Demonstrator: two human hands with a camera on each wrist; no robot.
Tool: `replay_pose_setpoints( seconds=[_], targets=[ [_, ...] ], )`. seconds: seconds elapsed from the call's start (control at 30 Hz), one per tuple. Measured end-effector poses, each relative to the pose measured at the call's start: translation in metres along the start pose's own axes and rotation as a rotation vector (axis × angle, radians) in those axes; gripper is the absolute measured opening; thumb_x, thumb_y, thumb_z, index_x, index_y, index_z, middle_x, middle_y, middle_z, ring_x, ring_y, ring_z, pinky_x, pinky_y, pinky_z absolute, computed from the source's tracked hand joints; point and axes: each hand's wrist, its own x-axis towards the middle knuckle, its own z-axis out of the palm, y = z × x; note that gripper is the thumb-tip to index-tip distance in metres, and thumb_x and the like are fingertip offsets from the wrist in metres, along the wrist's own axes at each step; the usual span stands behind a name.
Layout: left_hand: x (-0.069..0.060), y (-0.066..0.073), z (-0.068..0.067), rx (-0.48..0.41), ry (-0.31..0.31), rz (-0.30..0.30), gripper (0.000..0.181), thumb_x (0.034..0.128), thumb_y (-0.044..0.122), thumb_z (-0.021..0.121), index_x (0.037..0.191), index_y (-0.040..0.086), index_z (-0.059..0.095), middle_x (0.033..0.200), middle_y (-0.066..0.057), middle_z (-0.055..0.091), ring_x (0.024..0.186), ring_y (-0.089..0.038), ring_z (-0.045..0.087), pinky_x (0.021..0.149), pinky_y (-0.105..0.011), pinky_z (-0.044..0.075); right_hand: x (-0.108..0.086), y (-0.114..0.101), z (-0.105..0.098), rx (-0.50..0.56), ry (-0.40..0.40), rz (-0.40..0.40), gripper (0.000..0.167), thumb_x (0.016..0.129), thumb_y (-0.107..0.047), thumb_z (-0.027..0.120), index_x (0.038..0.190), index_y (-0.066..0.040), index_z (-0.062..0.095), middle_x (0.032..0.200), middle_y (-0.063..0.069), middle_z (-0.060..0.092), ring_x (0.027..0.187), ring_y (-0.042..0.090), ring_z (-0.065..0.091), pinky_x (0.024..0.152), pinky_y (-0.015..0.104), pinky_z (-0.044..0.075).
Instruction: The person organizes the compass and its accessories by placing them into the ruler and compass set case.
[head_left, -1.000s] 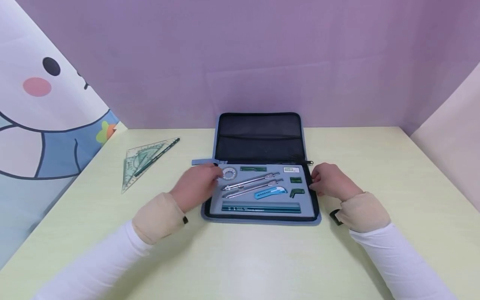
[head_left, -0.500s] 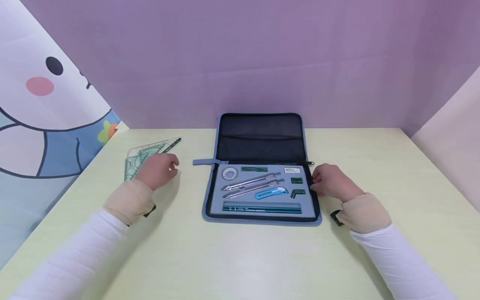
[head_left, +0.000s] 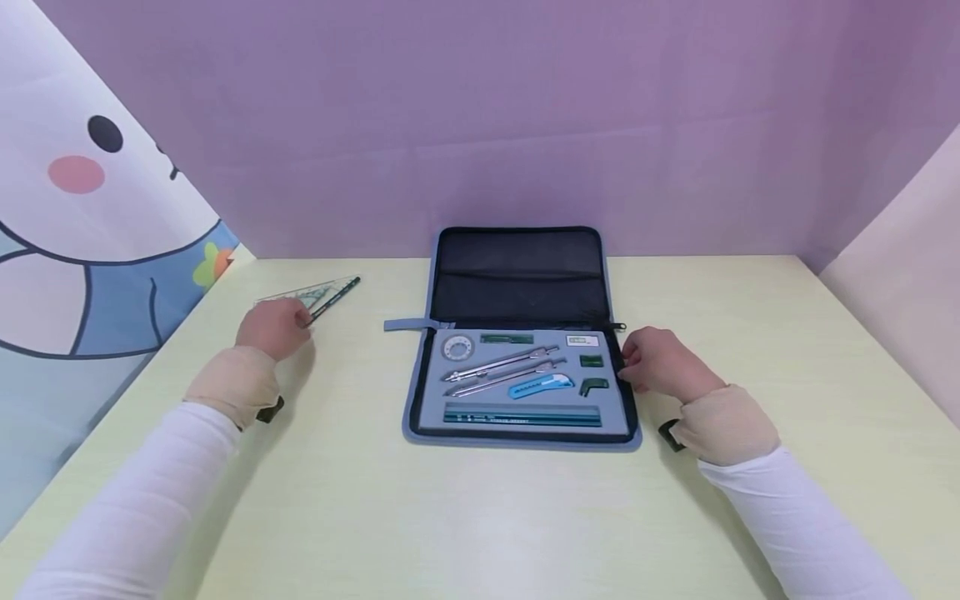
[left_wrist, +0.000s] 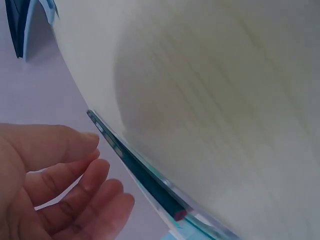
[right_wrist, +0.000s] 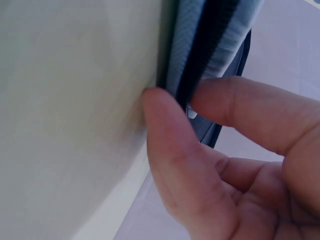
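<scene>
My left hand (head_left: 272, 327) is over the clear green-marked set squares (head_left: 309, 293) at the table's left, covering much of them. A dark green pencil (head_left: 335, 301) lies across them. In the left wrist view my fingers are loosely bent, beside the pencil (left_wrist: 140, 172) and seemingly apart from it. My right hand (head_left: 663, 364) pinches the right edge of an unfolded blue zip case (head_left: 525, 443); the right wrist view shows thumb and finger on either side of the zipper edge (right_wrist: 187, 60). Its grey tray holds silver compasses (head_left: 498, 364), a blue utility knife (head_left: 542, 384) and pencils (head_left: 521, 415).
The case's black lid (head_left: 521, 275) leans up toward the purple backdrop (head_left: 525, 125). A blue strap (head_left: 408, 324) sticks out on its left. A round white ring-shaped piece (head_left: 457, 347) and small green pieces (head_left: 591, 361) sit in the tray. Pale table (head_left: 495, 525) extends in front.
My left hand has left the case's left edge and moved left to the set squares and pencil. The right hand keeps its pinch on the case.
</scene>
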Motion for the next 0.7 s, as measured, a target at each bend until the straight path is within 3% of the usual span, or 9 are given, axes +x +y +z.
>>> replay_pose_setpoints(
  seconds=[0.37,0.7],
  targets=[
    [0.004,-0.009,0.004,0.006,0.019,-0.030,0.025,0.0787,-0.001,0.054,0.100,-0.009,0.064,0.102,-0.029,0.063,0.095,-0.046,0.058,0.082,-0.054,0.047,0.000,0.001,0.000,0.004,-0.003,-0.022,0.024,0.085,-0.001,0.062,0.103,0.013,0.053,0.093,0.023,0.061,0.070,0.020,0.061,0.063,0.029,0.055],
    [0.006,-0.012,0.004,0.024,-0.033,-0.067,0.029,0.0783,-0.002,0.052,0.106,-0.008,0.061,0.109,-0.031,0.059,0.099,-0.049,0.055,0.083,-0.055,0.046,-0.002,0.002,0.000,0.022,0.008,-0.057,0.024,0.084,0.000,0.062,0.101,0.014,0.053,0.091,0.023,0.061,0.068,0.019,0.062,0.062,0.029,0.055]
  ],
)
